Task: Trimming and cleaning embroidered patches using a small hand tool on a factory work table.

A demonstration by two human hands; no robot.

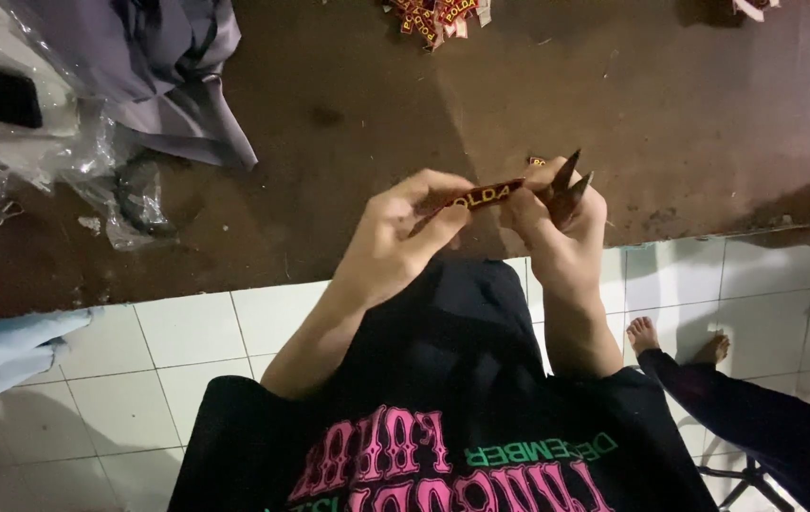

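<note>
My left hand point(395, 237) pinches one end of a narrow dark red woven label strip point(483, 196) with yellow lettering. My right hand point(561, 232) grips the strip's other end and also holds small scissors point(568, 180), their two pointed blades sticking up and slightly apart. Both hands hover over the near edge of a dark brown table point(348, 123). I wear a black shirt with pink and green print.
A heap of similar red labels point(438, 17) lies at the table's far edge. Grey cloth point(163, 66) and crumpled clear plastic point(92, 161) sit at the left. White tiled floor point(187, 341) lies below, with another person's bare feet point(675, 343) at the right.
</note>
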